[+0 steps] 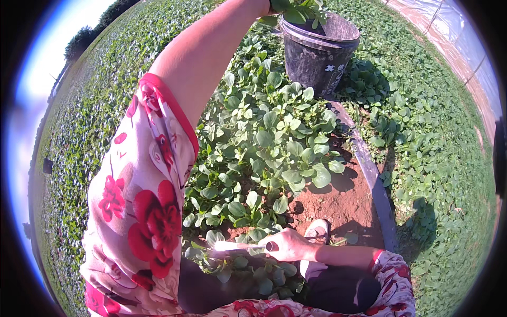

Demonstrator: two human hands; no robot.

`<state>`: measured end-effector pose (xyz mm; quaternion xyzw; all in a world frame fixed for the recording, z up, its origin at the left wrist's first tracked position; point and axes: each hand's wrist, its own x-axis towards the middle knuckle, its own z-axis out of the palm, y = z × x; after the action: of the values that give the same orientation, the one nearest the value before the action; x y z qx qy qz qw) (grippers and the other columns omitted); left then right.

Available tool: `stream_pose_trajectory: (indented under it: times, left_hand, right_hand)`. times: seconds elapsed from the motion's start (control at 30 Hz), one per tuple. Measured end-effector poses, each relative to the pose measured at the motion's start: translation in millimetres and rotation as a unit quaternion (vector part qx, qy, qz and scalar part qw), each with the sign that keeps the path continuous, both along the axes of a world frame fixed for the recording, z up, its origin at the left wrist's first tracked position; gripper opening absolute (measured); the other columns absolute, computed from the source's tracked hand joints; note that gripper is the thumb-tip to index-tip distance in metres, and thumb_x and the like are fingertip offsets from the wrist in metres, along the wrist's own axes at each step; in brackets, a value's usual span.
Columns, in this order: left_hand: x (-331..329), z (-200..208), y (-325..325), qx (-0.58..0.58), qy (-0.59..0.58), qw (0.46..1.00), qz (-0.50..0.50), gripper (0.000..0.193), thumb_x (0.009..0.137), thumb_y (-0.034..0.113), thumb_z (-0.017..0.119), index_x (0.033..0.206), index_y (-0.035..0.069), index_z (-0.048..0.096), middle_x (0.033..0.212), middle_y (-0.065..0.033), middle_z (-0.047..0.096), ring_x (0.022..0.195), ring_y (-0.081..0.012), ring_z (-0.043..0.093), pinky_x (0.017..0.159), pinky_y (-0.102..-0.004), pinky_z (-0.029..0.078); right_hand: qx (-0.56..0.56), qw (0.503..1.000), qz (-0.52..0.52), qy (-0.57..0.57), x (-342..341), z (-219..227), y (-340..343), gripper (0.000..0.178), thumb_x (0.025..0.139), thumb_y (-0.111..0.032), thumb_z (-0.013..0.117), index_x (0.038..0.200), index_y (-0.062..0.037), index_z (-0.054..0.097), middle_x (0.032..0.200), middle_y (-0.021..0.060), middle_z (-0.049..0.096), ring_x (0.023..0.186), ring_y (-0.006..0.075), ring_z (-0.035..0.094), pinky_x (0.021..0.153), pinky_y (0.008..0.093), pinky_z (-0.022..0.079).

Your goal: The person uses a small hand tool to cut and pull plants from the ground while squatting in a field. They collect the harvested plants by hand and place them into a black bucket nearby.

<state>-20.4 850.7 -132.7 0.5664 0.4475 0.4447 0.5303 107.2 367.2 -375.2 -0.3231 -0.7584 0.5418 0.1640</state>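
Observation:
My left arm reaches up and forward in a floral sleeve. My left hand [265,4] is at the top edge, mostly cut off, closed on a bunch of leafy greens [298,10] held over a dark plastic bucket [317,61]. The bucket stands among the plants at the far end of the bed. Low in the middle, my right hand [291,245] grips a knife [237,245] whose pale blade points left, just above the low green plants [264,153] in front of me.
A patch of bare reddish soil [343,203] lies right of the plants, with my light shoe [318,230] at its near edge. A grey border strip [372,177] runs beside it. Green crop covers the field all round; pale plastic sheeting [449,24] lies far right.

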Motion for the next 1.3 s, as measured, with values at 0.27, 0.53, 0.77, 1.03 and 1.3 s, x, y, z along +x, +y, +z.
stream_pose_trajectory:
  times: [0.27, 0.53, 0.77, 1.03, 1.3]
  left_hand:
    - [46.9, -34.8, 65.1, 0.010, 0.038, 0.989, -0.144, 0.027, 0.084, 0.009, 0.064, 0.109, 0.001, 0.060, 0.094, -0.0129, 0.066, 0.072, -0.0222, 0.065, 0.061, -0.0314, 0.055]
    - [-85.2, -151.9, -233.2, -0.132, 0.319, 0.914, -0.215, 0.016, 0.086, 0.012, 0.062, 0.097, 0.001, 0.065, 0.088, -0.0117, 0.068, 0.077, -0.0162, 0.067, 0.064, -0.0268, 0.054]
    - [-193.7, -278.3, -478.9, -0.254, 0.434, 0.802, -0.323, 0.044, 0.083, 0.041, 0.062, 0.099, 0.000, 0.065, 0.085, -0.0135, 0.068, 0.079, -0.0229, 0.067, 0.072, -0.0388, 0.054]
    - [-185.9, -356.8, -622.6, -0.123, 0.632, 0.719, -0.263, 0.044, 0.081, 0.045, 0.061, 0.102, 0.007, 0.066, 0.115, -0.0152, 0.059, 0.111, -0.0302, 0.054, 0.090, -0.0475, 0.040]
    - [-167.8, -345.0, -679.2, 0.003, 0.611, 0.763, -0.209, 0.031, 0.070, 0.024, 0.062, 0.093, 0.002, 0.064, 0.104, -0.0128, 0.053, 0.100, -0.0264, 0.049, 0.079, -0.0390, 0.042]
  right_hand:
    - [0.021, 0.999, -0.036, 0.000, 14.3, 8.1, 15.8, 0.024, 0.076, -0.020, 0.064, 0.099, -0.0137, 0.068, 0.069, 0.0141, 0.064, 0.064, 0.0312, 0.065, 0.058, 0.0403, 0.051]
    - [0.005, 0.998, -0.050, -0.030, 19.4, -13.0, -14.0, 0.023, 0.075, -0.010, 0.070, 0.098, -0.0068, 0.070, 0.058, 0.0101, 0.059, 0.049, 0.0188, 0.058, 0.049, 0.0302, 0.044]
    - [0.052, 0.984, 0.013, -0.169, -33.8, -34.1, -23.0, 0.024, 0.076, -0.013, 0.069, 0.100, -0.0106, 0.069, 0.068, 0.0127, 0.064, 0.062, 0.0235, 0.065, 0.060, 0.0338, 0.050]
    - [0.087, 0.954, 0.059, -0.281, -64.1, -33.4, -33.6, 0.019, 0.077, -0.015, 0.062, 0.095, -0.0117, 0.068, 0.077, 0.0147, 0.065, 0.074, 0.0332, 0.064, 0.067, 0.0406, 0.052]
    - [0.197, 0.937, 0.129, -0.256, -72.2, -27.1, -36.3, 0.025, 0.077, -0.009, 0.061, 0.101, -0.0103, 0.068, 0.071, 0.0137, 0.063, 0.064, 0.0290, 0.064, 0.061, 0.0373, 0.050]
